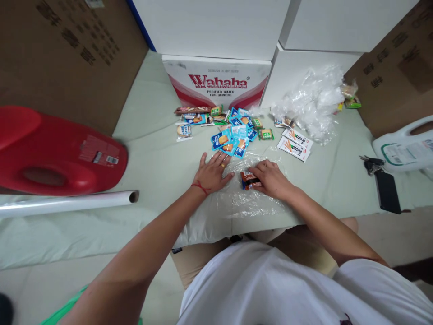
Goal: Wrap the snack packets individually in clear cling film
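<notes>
My left hand (212, 174) lies flat, fingers spread, at the left edge of a clear plastic bag (257, 208) on the table. Its fingertips reach the near side of a pile of blue snack packets (237, 131). With curled fingers, my right hand (272, 178) grips a small brown-and-red snack packet (249, 179) that rests on the plastic. Part of this packet is hidden under the fingers. Beyond my right hand are two white snack packets (294, 144) and a small green-edged packet (266, 134).
A Wahaha water carton (219, 81) stands behind the snacks, beside a heap of crumpled clear bags (314, 104). On the left are a red jug (77, 153) and a white roll (84, 202). A white bottle (406, 144), keys (372, 164) and a black phone (388, 192) lie right.
</notes>
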Action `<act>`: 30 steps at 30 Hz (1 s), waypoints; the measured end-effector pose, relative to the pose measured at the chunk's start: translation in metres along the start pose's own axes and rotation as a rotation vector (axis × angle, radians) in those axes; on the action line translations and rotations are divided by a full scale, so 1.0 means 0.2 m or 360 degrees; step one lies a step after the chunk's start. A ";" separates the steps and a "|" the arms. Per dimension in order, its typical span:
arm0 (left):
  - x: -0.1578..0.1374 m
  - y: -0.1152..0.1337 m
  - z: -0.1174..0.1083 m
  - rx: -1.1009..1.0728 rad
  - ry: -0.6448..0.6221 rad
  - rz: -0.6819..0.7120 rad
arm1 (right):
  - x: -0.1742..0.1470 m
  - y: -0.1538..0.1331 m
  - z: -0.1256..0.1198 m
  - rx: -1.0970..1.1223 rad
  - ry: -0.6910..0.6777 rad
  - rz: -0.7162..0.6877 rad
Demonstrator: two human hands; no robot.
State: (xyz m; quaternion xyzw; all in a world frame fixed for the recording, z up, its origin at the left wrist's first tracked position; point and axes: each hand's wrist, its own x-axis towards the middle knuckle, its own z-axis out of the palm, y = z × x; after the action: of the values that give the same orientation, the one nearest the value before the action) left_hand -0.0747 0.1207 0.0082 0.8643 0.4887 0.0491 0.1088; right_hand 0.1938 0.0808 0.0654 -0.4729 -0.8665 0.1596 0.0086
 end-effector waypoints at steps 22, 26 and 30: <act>0.00 0.01 -0.01 -0.0001 -0.0034 -0.0029 | -0.09 0.04 0.05 0.0363 0.0295 -0.0104; -0.01 -0.01 -0.02 -0.0046 -0.0017 -0.0013 | -0.30 0.01 0.03 0.0505 0.0526 -0.0047; -0.05 -0.02 -0.03 -0.0111 0.0075 -0.0018 | -0.56 -0.01 0.13 0.0512 0.0528 -0.0105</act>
State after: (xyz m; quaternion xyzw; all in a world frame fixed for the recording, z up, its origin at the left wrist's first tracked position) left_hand -0.0851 0.1155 0.0131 0.8558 0.4940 0.0859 0.1275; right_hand 0.2490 -0.0193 0.0569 -0.4567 -0.8316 0.2155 0.2314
